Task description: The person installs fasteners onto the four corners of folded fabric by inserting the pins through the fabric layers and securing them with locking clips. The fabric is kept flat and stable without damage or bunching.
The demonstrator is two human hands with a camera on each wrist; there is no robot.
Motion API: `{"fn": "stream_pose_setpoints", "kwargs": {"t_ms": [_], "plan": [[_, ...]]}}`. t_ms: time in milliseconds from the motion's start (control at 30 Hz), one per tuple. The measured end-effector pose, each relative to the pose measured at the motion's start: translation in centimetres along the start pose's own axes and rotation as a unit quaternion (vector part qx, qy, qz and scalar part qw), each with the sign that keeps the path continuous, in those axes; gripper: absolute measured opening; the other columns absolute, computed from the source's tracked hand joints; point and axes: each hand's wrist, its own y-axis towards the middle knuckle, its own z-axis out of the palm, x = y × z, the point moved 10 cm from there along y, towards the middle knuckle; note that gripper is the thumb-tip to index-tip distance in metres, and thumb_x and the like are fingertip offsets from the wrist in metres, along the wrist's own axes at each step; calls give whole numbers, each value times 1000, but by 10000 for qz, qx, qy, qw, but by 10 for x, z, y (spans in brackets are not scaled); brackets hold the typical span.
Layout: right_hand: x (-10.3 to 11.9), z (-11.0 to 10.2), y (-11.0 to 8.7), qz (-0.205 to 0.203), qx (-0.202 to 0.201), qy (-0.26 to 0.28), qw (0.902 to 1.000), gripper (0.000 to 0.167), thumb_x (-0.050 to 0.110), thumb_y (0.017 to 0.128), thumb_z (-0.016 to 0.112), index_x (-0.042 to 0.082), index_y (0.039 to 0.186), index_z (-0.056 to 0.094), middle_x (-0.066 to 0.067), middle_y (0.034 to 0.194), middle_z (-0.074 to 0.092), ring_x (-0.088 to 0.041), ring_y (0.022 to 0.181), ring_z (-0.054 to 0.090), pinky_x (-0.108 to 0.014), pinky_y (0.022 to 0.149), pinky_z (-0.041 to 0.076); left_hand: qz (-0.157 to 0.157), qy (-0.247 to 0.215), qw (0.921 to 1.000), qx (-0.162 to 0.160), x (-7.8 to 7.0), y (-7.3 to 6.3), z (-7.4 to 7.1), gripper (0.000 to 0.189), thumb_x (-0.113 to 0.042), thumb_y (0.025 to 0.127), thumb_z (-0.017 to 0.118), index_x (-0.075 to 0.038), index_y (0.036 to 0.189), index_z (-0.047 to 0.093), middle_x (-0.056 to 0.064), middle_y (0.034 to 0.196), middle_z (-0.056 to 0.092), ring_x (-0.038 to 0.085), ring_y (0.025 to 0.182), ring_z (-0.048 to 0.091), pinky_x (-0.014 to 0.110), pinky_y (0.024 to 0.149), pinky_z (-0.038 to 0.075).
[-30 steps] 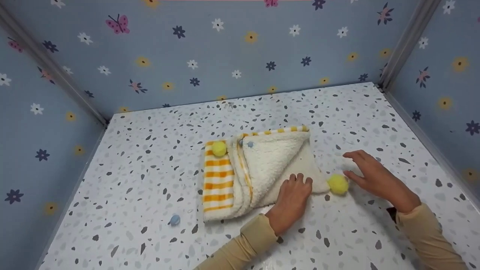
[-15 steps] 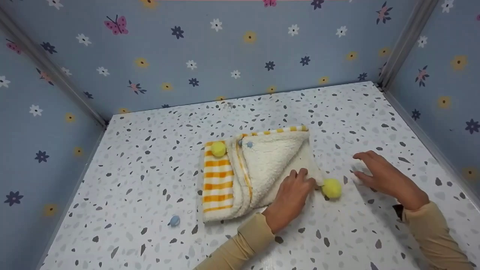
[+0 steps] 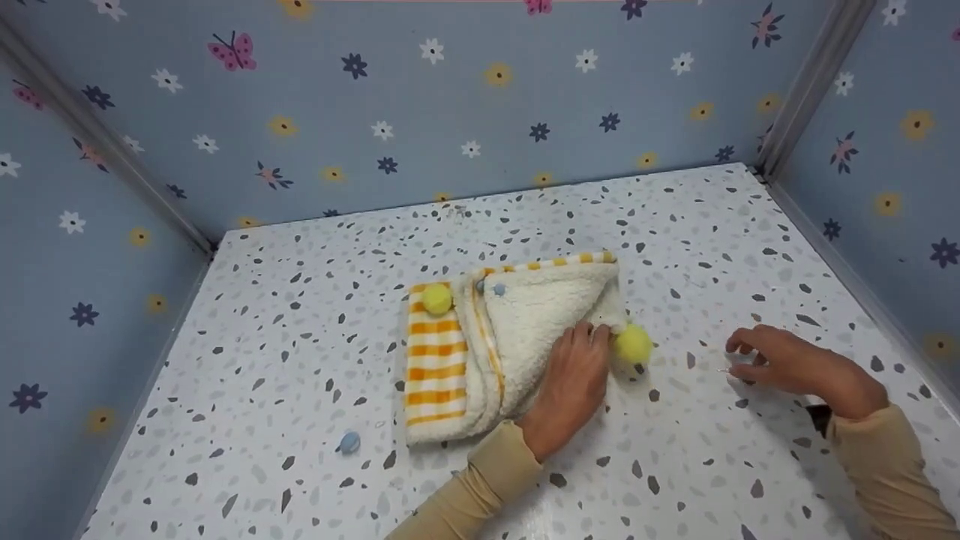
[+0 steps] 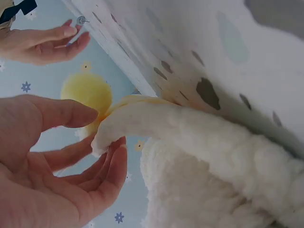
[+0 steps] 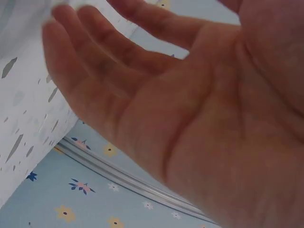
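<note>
A folded fleece blanket [image 3: 525, 322] lies mid-table, its white fluffy side partly turned up and a yellow-and-white checked side showing at left. My left hand [image 3: 574, 382] pinches the blanket's right corner, from which a yellow pom-pom [image 3: 634, 344] hangs. In the left wrist view, thumb and fingers lie on both sides of the fleece edge [image 4: 137, 121]. Off to the right, my right hand [image 3: 795, 367] is raised, apart from the blanket. At its fingertips the left wrist view shows a small pin with a round greyish head [image 4: 81, 20].
Another pom-pom [image 3: 437, 299] sits on the blanket's upper left. A blue round-headed piece [image 3: 499, 289] shows on the fleece. A similar blue piece [image 3: 349, 442] lies on the speckled table [image 3: 262, 360]. Flowered blue panels [image 3: 450, 97] enclose the back and sides.
The left hand has drawn the blanket's right corner and its pom-pom inward, to the left and slightly up. The right hand has moved right, away from the blanket, and lower.
</note>
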Motion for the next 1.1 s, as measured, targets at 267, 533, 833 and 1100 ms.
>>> {"fn": "stream_pose_setpoints", "kwargs": {"t_ms": [267,533,833,1100], "plan": [[-1,11,0,-6,336,449,9984,19,8,89,77,4,101,63,-5,96,62,-19,87,58,-36,73,48,-423,-127,9982,-406,12,4,-8,5,-6,96,70,-6,93,66,5,81,59,17,66,61,27,60,53],[0,14,3,-246,336,514,9978,9,3,93,70,7,94,61,3,88,58,-9,78,50,-28,67,44,-930,-1405,9857,-48,26,5,-3,13,-12,94,75,-6,89,65,5,80,60,18,67,64,23,60,52],[0,11,6,-231,205,394,9987,7,7,96,68,9,93,63,5,86,60,-8,77,52,-28,68,46,-1146,-1963,9734,272,31,4,1,27,-9,97,70,-7,122,59,9,85,66,18,66,62,27,54,49],[11,3,8,-465,-12,478,9978,7,9,98,69,8,94,64,3,81,62,-5,70,53,-27,63,47,-971,-1877,9774,98,30,4,-3,11,-11,99,68,-11,107,74,6,81,63,18,65,61,29,56,49]]}}
